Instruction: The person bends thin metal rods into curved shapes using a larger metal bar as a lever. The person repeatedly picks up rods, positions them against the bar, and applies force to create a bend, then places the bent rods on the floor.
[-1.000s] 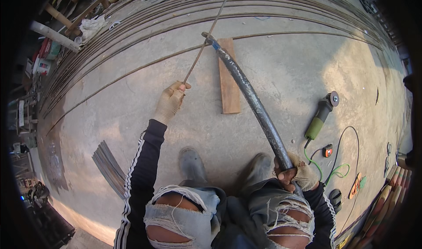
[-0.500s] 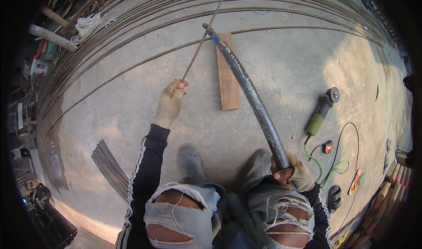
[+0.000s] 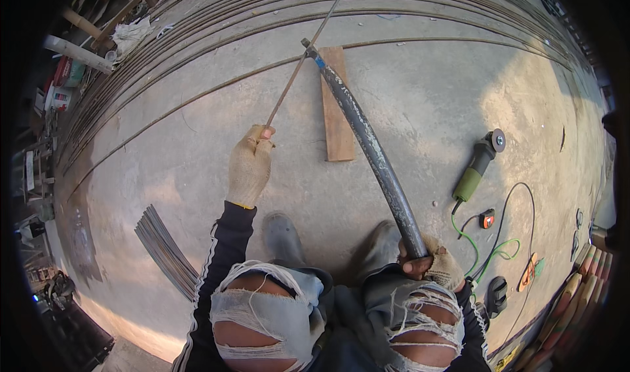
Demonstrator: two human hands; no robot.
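Observation:
My left hand (image 3: 249, 162), in a cream knit work glove, is closed round the near end of a thin steel rod (image 3: 289, 89). The rod runs up and away, slanting right, and meets the far end of a rebar bender (image 3: 374, 145). This tool is a long dark pipe handle with worn paint and a small notched head. At its near end, by my right knee, my gloved right hand (image 3: 433, 263) wraps round the pipe. A wooden plank (image 3: 338, 126) lies flat beneath the bender's head. Whether the rod sits inside the notch is too small to tell.
Long steel bars (image 3: 216, 86) lie across the floor at the far side. A bundle of cut rods (image 3: 167, 250) is at left. On the right lie an angle grinder (image 3: 476, 168) with a green cord, a tape measure (image 3: 486, 219) and a sandal (image 3: 497, 295).
My left hand and the rod have shifted slightly toward me. The bender has moved a little left, with my right hand still on it.

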